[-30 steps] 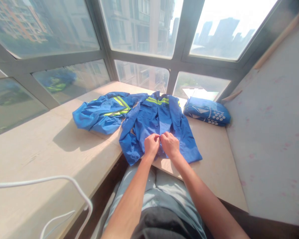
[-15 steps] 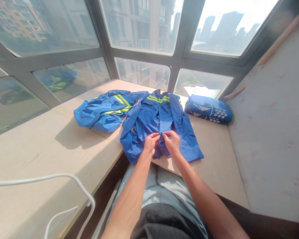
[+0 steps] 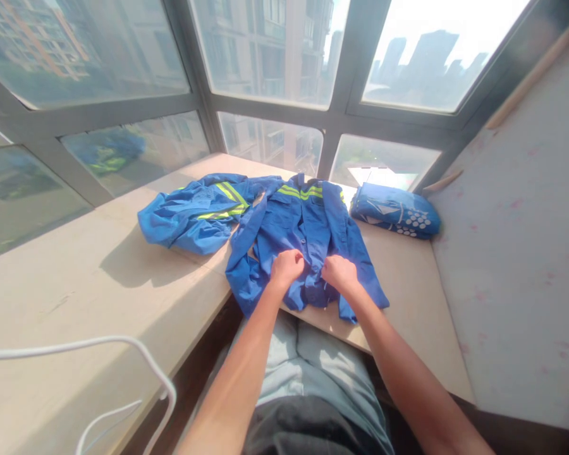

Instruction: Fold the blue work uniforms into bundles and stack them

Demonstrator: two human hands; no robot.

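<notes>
A blue work jacket (image 3: 283, 221) with yellow-green reflective stripes lies front up before me, its collar toward the window. My left hand (image 3: 288, 265) is closed on the jacket's front, left of the button strip. On the other side of the strip, my right hand (image 3: 340, 273) is closed on the right front edge. The fingertips of both hands are partly hidden, and a gap separates the hands. Between them the lower front hangs loosely toward the table's near edge.
To the left lies a second, crumpled blue jacket (image 3: 184, 215) with the same stripes. A rolled blue bundle (image 3: 393, 210) with white prints sits at the right by the wall (image 3: 516, 253). White cables (image 3: 123, 341) cross the tabletop (image 3: 76, 265) at lower left. Windows stand behind.
My hands were pinched together at the button strip and have moved apart, the right one to the right. The jacket's lower front has shifted and spread.
</notes>
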